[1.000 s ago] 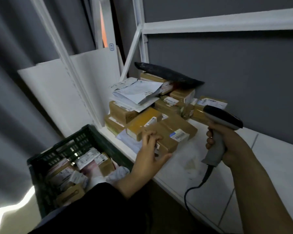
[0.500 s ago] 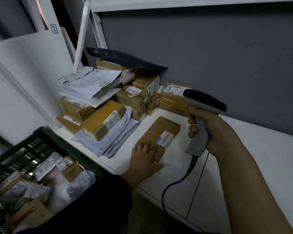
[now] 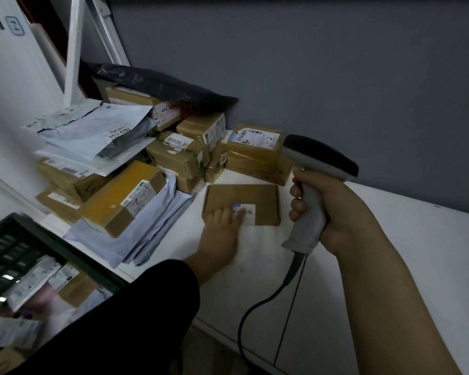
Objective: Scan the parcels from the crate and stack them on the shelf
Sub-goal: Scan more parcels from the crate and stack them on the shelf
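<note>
While flat, label toward hands: parcel (image 3: 244,198)

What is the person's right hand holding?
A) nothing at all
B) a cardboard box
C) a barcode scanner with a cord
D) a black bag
C: the right hand is wrapped around the grey handle of a corded barcode scanner, held above the white shelf, while the left hand lies flat on a flat cardboard parcel.
</note>
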